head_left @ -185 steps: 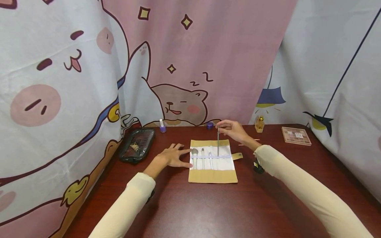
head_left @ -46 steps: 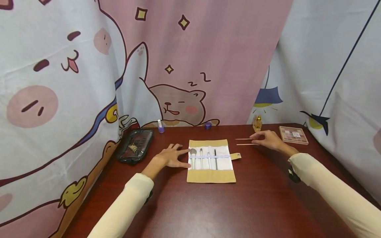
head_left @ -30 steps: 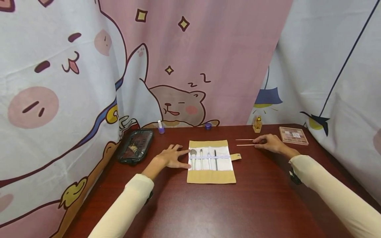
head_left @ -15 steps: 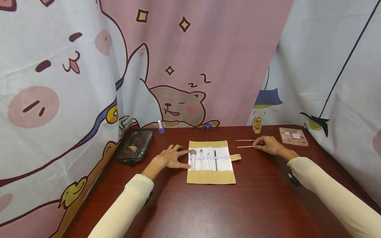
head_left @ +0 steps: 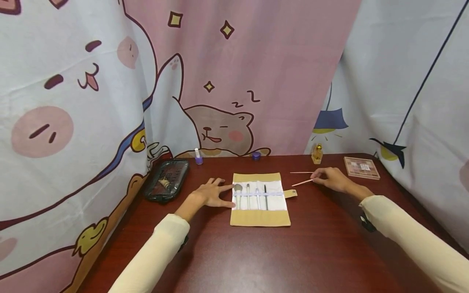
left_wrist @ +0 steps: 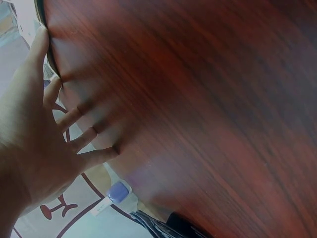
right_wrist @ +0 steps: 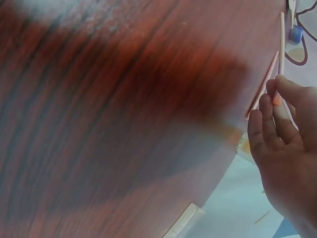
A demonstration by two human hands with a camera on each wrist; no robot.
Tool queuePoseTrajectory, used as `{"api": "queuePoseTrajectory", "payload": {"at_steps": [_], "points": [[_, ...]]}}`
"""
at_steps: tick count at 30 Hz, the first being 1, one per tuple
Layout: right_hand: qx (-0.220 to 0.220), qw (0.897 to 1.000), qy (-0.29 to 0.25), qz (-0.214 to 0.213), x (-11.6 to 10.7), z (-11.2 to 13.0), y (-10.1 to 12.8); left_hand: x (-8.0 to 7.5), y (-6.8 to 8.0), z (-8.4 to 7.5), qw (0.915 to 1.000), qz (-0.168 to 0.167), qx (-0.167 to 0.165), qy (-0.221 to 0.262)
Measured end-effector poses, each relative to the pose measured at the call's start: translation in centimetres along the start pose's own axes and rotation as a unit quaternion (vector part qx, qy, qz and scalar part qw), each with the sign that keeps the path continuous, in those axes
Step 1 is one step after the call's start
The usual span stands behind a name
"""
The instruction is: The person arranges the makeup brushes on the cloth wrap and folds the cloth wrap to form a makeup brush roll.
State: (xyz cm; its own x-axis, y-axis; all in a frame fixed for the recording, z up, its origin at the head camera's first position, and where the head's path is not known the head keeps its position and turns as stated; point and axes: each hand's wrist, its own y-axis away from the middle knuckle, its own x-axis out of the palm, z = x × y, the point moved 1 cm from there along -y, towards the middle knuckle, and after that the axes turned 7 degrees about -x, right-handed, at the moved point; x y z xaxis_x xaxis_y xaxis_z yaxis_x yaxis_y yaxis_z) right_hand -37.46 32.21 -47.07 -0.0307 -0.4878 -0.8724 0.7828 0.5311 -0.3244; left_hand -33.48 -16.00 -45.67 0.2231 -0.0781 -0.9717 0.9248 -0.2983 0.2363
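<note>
An opened tan makeup brush roll (head_left: pixel 260 218) with a white lining lies flat mid-table, several brushes tucked under its lilac band. The brush at its left end (head_left: pixel 238 189) has a wide grey head; a dark green slim one (head_left: pixel 266 199) sits furthest right. My left hand (head_left: pixel 209 193) is spread, thumb and index fingertip at the roll's left edge. In the left wrist view the other fingertips of that hand (left_wrist: pixel 44 129) touch the table. Right of the roll, my right hand (head_left: pixel 331 179) pinches a thin pink stick (head_left: pixel 301 183), tilted, near end toward the roll. A similar stick (head_left: pixel 298 172) lies just behind.
A black clear-topped pouch (head_left: pixel 166 179) lies at the left. Along the back stand a purple nail polish bottle (head_left: pixel 198 158), a small purple jar (head_left: pixel 256 156) and a yellow perfume bottle (head_left: pixel 317 154). An eyeshadow palette (head_left: pixel 362 168) is at the far right.
The dark green brush, earlier in my right hand, now lies in the roll. My right hand has moved right, pinched a pink stick and swung its free end nearer. The left hand stays put.
</note>
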Motion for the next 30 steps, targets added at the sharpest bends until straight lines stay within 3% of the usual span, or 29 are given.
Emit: {"api": "queuePoseTrajectory", "payload": {"at_steps": [10, 21, 25, 30], "points": [[0.026, 0.998, -0.048, -0.022, -1.8, 1.2, 0.0, 0.0, -0.2, 0.0, 1.0, -0.003, 0.006, 0.001], [0.018, 0.992, -0.112, -0.064, -2.3, 2.0, -0.5, 0.0, 0.2, 0.0, 1.0, 0.002, 0.004, -0.003], [0.011, 0.982, -0.171, -0.073, -2.3, 2.3, -1.0, 0.0, 0.3, -0.1, 1.0, 0.004, 0.004, 0.0], [0.014, 0.963, -0.258, -0.079, -2.5, 2.9, -2.1, 0.0, 0.0, 0.0, 1.0, 0.002, 0.004, 0.001]]}}
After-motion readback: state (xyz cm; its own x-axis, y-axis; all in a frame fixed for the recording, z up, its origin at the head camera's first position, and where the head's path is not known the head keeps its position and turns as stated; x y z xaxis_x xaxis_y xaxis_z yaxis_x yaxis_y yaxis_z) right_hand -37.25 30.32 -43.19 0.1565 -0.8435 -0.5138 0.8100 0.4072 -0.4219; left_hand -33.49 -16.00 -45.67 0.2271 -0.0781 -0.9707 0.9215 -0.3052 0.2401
